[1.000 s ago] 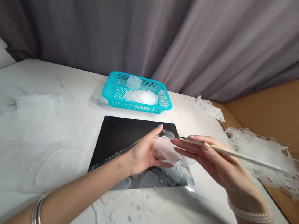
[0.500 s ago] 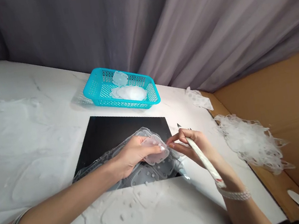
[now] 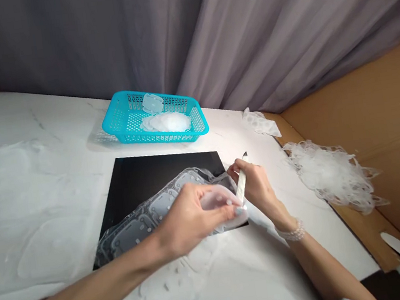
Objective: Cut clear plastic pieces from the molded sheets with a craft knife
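Note:
My left hand [image 3: 194,215] is closed on a translucent, soft-looking rounded piece [image 3: 217,199] with small raised dots, gripped between thumb and fingers; the piece is bowed. In my right hand [image 3: 254,179] a slim white-wrapped tool [image 3: 241,186] with a dark pointed tip is gripped, tip facing away from me. The right fingertips are at the edge of a clear moulded sheet [image 3: 162,202], beside the held piece; whether they pinch it I cannot make out. That sheet, with several rounded shapes, lies below my hands, partly over a black board [image 3: 138,176].
A turquoise basket [image 3: 161,139] holding several translucent pieces [image 3: 170,123] stands at the back. On the right lie a heap of thin translucent scraps [image 3: 332,176] and a dotted scrap [image 3: 261,122]. More clear sheets [image 3: 7,187] cover the left of the white table [image 3: 71,108].
My left hand has moved right, and the piece in it is now bent. My right hand has turned, swinging the tool's tip away and its rear end toward the piece.

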`<state>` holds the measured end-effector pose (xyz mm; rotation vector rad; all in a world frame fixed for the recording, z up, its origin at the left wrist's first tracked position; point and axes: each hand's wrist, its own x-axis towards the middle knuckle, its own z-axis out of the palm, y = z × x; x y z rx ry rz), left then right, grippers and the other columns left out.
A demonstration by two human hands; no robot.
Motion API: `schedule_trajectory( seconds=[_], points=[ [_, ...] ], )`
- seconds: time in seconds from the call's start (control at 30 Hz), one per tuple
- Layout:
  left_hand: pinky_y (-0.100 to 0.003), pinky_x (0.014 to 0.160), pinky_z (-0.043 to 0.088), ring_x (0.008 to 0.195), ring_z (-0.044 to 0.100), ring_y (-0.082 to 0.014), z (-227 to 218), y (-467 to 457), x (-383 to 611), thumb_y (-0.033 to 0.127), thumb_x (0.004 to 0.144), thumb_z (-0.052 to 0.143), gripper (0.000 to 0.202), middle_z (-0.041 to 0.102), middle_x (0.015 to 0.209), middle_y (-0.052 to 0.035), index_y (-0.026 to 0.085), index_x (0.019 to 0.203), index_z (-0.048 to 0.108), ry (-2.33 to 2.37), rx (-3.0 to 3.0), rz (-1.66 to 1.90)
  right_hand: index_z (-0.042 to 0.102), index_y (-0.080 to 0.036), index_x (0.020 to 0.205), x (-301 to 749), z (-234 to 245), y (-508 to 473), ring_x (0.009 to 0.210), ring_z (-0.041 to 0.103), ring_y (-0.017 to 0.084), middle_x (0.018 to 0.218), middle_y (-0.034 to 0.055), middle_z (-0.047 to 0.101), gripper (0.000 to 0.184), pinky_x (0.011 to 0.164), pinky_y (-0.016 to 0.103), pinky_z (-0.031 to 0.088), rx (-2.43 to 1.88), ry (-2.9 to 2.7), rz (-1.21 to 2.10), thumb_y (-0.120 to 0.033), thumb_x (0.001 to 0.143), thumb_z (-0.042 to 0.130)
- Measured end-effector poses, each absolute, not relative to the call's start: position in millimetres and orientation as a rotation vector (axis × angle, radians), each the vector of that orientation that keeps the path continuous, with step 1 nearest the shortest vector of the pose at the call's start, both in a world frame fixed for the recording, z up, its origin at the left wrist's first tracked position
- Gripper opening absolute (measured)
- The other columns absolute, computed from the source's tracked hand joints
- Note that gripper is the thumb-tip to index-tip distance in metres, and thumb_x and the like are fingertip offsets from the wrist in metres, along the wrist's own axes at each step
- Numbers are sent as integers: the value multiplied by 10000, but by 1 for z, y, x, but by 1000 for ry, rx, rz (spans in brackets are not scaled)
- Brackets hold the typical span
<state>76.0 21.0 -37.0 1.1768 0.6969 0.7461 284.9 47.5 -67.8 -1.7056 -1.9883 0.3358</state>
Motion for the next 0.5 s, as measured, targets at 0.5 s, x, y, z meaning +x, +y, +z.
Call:
schedule_trajectory(
  seconds=[0.5],
  points=[
    [-232,800,488,918,662,-155,-34,27,73,289,857,696,182,744,1009,-54,189,996,756,588,870,899,277,-222,624,251,-26,0,956,695,223,1057,60,762,481,765,333,524,-1133,-1424,1117,-234,861,695]
  ],
)
